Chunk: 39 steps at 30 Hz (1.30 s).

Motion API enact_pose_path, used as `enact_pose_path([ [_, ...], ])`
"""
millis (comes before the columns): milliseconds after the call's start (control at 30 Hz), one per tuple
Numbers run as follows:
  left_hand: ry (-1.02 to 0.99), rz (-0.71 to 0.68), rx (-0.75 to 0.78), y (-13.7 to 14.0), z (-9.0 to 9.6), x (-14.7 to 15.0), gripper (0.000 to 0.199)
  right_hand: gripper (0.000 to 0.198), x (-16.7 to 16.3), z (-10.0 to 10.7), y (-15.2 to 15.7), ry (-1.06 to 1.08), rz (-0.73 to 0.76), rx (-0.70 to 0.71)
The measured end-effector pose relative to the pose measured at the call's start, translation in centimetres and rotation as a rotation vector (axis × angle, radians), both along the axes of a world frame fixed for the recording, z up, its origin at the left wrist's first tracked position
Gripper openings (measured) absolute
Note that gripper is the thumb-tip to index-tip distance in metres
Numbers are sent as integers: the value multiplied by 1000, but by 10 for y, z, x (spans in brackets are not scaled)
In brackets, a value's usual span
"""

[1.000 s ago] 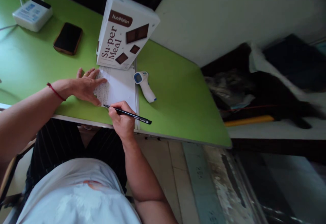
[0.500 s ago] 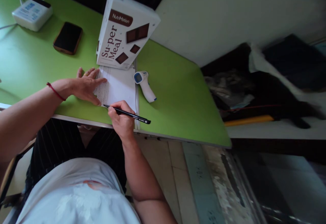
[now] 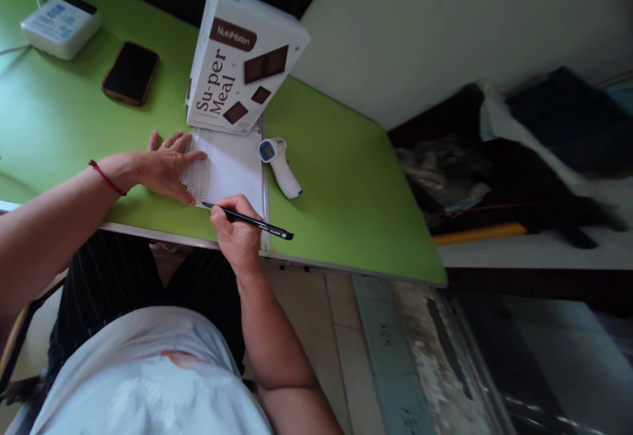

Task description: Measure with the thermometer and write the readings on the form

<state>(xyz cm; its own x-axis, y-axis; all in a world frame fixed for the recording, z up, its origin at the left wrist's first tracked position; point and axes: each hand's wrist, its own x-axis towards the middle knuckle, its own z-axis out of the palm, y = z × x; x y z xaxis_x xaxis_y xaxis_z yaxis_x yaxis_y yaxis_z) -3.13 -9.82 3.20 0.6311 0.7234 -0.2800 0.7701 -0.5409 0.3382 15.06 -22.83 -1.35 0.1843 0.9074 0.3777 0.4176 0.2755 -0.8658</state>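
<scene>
A white sheet of paper (image 3: 232, 168) with printed rows lies on the green table (image 3: 336, 178) near its front edge. My left hand (image 3: 165, 166) rests flat on the sheet's left side, fingers spread, a red cord around the wrist. My right hand (image 3: 237, 231) grips a black pen (image 3: 250, 221), whose tip touches the sheet's lower left part. A white and brown "Su-per Meal" box (image 3: 237, 62) stands tilted at the sheet's far edge.
A white infrared thermometer (image 3: 279, 165) lies just right of the paper. A dark phone (image 3: 130, 72) and a white device with a cable (image 3: 59, 23) sit at the far left. Dark bags and a yellow stick (image 3: 477, 232) lie on the floor at the right.
Hardly anything differs; the pen and both hands stay in place, and the view has shifted very slightly.
</scene>
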Motion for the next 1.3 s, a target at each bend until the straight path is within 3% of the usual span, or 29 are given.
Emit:
enact_pose_path([
  [500,-40,-5,37,4,-10,-4,126,16,2,0,0,-30,22,-13],
  [1300,-43,16,8,2,-6,-3,132,15,2,1,0,-50,8,31],
])
